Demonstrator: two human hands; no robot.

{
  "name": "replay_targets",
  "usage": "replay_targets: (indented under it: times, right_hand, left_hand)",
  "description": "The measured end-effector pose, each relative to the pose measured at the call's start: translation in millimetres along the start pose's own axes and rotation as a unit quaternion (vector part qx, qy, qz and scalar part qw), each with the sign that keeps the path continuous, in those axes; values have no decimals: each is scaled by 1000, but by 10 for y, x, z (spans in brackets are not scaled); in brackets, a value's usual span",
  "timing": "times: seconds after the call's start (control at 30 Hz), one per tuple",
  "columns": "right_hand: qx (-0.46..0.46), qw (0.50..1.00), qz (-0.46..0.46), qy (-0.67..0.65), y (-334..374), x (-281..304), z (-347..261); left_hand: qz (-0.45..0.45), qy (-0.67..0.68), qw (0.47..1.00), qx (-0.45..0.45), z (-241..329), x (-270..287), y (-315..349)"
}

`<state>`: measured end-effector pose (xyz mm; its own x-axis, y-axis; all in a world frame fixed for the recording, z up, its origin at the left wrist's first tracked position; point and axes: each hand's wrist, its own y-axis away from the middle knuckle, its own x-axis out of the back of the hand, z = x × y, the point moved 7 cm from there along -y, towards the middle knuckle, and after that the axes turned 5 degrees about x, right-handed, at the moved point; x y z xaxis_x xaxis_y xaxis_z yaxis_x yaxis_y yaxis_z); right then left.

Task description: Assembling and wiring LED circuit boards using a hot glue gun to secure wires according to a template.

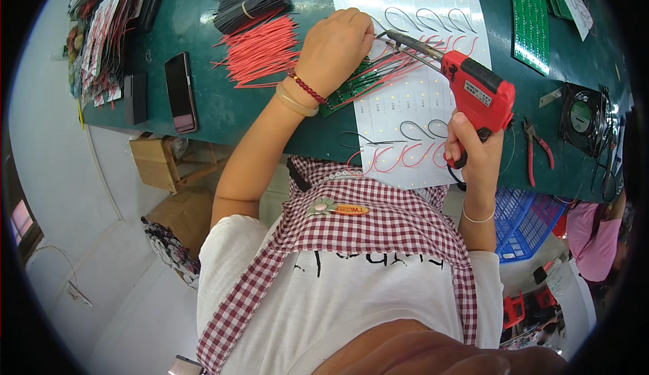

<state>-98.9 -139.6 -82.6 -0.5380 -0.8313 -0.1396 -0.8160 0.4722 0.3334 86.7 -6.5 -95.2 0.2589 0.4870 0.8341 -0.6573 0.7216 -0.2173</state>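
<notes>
My right hand [474, 146] is wrapped around the grip of a red and black soldering gun [481, 88]. Its long metal tip points left, over the upper part of a white circuit board sheet [426, 108]. Close to that tip, my left hand [341, 40] is closed in a pinch on what looks like a thin black wire, mostly hidden by the fingers. Black and red wires loop from the sheet's upper and lower edges. A green circuit board [348, 94] and loose red wires [399, 71] lie partly on the sheet, under and beside my left hand.
Left of my hands lie bundles of black wires [250, 3] and red wires [260, 51], then a phone [180, 91]. Pliers [534, 151], a black fan [583, 119] and green boards [529, 23] are on the right. A blue crate [524, 223] stands below the table edge.
</notes>
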Motion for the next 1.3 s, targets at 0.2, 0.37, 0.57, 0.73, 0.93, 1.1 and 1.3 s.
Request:
replay_targets:
  times: [0.2, 0.37, 0.57, 0.73, 0.93, 1.1, 1.3]
  right_hand:
    - [17, 1000, 15, 6, 14, 23, -71]
    - [10, 1000, 6, 4, 6, 15, -51]
    - [12, 1000, -1, 1, -2, -8, -45]
    - [10, 1000, 7, 6, -2, -10, -37]
    - [5, 1000, 7, 8, 1, -9, -7]
    - [3, 1000, -1, 12, 16, -24, -30]
    - [16, 999, 30, -6, 43, 12, -89]
  left_hand:
    - [3, -12, 1000, -8, 0, 1, -4]
    - [-12, -7, 1000, 2, -2, 16, 3]
    - [-29, 3, 1000, 7, 12, 9, 18]
    - [-11, -18, 1000, -11, 43, 2, 11]
    - [3, -13, 1000, -7, 19, 9, 7]
    - [0, -18, 1000, -3, 30, 23, -2]
    - [-2, -19, 1000, 0, 24, 21, -1]
